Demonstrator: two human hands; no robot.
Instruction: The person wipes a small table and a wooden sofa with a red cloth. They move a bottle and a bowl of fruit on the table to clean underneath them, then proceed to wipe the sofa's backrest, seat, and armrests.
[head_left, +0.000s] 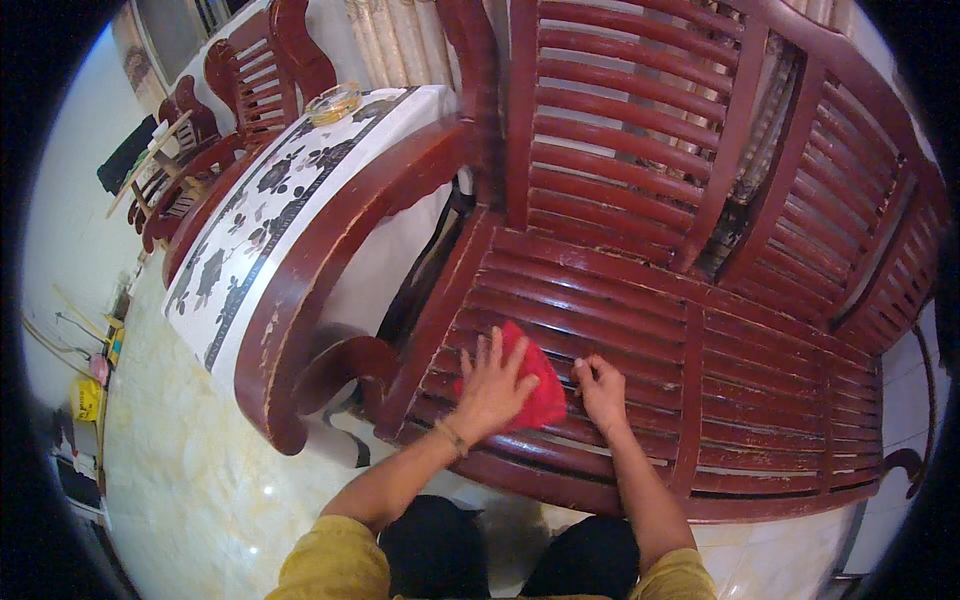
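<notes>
My left hand (491, 390) lies flat, fingers spread, on a red cloth (551, 386). It presses the cloth against the slatted seat (585, 307) of a dark red wooden bench, near the bench's left end. Part of the cloth is hidden under the palm. To the right of the cloth, my right hand (602, 390) hovers over or rests on the slats; which of the two is unclear. Its fingers are curled towards the thumb, and nothing shows between them. Worn, scratched paint marks the slats and their edges.
A curved wooden armrest (330, 255) rises at the seat's left. Beyond it stands a table with a floral white tablecloth (225, 255), bearing an amber glass ashtray (335, 103). The slatted backrest (622, 112) stands behind the seat. More wooden chairs (259, 75) are farther back.
</notes>
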